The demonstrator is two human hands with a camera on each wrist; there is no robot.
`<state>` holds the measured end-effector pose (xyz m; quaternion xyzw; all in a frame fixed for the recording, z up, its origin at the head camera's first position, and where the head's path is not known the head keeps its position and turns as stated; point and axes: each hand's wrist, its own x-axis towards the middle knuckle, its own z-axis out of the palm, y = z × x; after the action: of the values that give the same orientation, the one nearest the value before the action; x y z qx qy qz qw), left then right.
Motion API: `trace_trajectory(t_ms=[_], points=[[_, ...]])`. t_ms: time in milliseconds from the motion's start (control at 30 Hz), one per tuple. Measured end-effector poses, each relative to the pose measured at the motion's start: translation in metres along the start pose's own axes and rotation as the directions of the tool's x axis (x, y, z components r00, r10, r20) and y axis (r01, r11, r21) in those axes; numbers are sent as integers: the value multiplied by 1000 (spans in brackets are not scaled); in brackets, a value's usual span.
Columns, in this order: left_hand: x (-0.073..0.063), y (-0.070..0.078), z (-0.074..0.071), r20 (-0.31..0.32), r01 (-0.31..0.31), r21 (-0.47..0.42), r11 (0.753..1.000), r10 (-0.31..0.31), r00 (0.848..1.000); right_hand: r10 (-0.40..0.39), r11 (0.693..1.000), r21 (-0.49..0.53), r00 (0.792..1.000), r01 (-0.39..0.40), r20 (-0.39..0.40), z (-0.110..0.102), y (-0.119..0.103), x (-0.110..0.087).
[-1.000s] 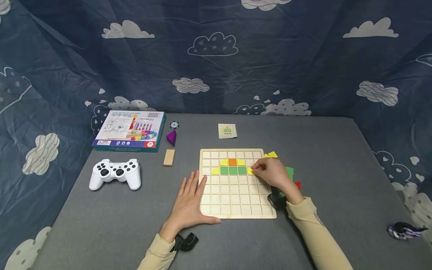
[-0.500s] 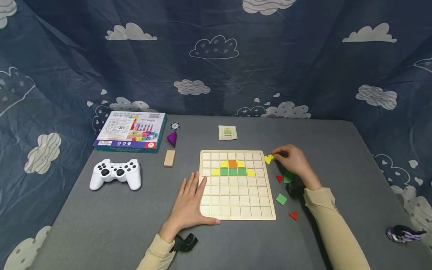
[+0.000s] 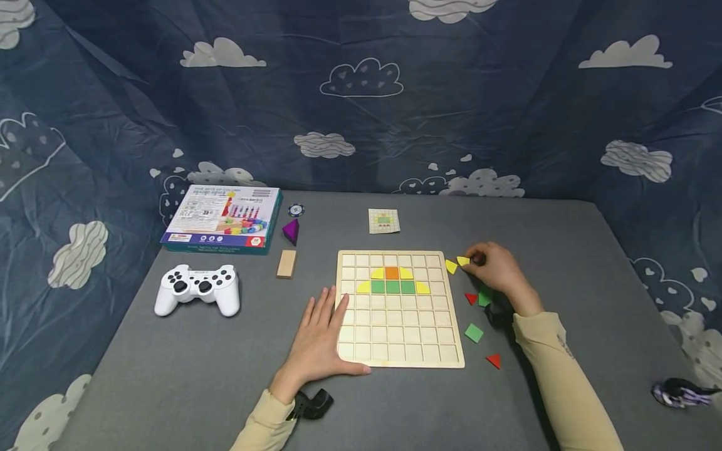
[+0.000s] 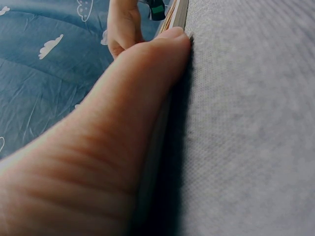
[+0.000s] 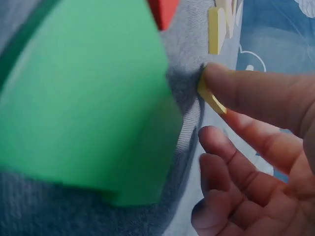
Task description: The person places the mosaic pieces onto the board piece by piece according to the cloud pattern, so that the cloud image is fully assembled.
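Observation:
A pale wooden grid board (image 3: 400, 335) lies mid-table, carrying a cluster of green, orange and yellow tiles. My left hand (image 3: 316, 338) spreads straight fingers along its left edge, the thumb (image 4: 147, 64) at the near left corner. Beyond the far right corner, my right hand (image 3: 496, 269) pinches a small yellow tile (image 5: 213, 98) between thumb and forefinger, low over the table. A second yellow tile (image 3: 451, 267) lies between that hand and the board. Below the hand are green tiles (image 3: 474, 333) and red triangular tiles (image 3: 494, 361); one green tile looms large in the right wrist view.
Behind the board lies a small pattern card (image 3: 384, 221). At left are a flat box (image 3: 220, 219), a white game controller (image 3: 197, 288), a wooden block (image 3: 286, 264), a purple pyramid (image 3: 291, 231) and a round chip (image 3: 296, 210). A purple-black object (image 3: 682, 393) sits far right.
My right hand has left a yellow tile at the right end of the green row and moved right to the loose yellow tiles, where it now pinches one. The left hand stays put.

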<state>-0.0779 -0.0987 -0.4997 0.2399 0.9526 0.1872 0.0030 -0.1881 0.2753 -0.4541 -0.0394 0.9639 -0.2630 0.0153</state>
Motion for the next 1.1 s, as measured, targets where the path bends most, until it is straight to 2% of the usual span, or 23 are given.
trace_trajectory(t_ms=[167,267,433,600,700,867,1100], points=[[0,1,0,-7,-10,0,1000,10,1000,56,996,75,997,-52,-49,-2,1,-4],[1,1,0,-7,-19,-2,1000,19,1000,63,994,95,994,-55,-93,-1,0,-10],[0,2,0,8,-10,4,1000,10,1000,39,989,146,980,-11,-195,10,-9,-19],[-1,1,0,11,-5,6,1000,5,1000,-21,979,193,967,72,-254,25,-33,-27],[0,1,0,13,-3,5,1000,3,1000,-64,971,212,971,114,-228,31,-53,-30],[0,1,0,13,0,0,1000,0,1000,-124,954,258,985,152,-121,42,-86,-32],[0,0,0,10,1,6,1000,-1,1000,-191,938,296,982,178,14,61,-124,-31]])
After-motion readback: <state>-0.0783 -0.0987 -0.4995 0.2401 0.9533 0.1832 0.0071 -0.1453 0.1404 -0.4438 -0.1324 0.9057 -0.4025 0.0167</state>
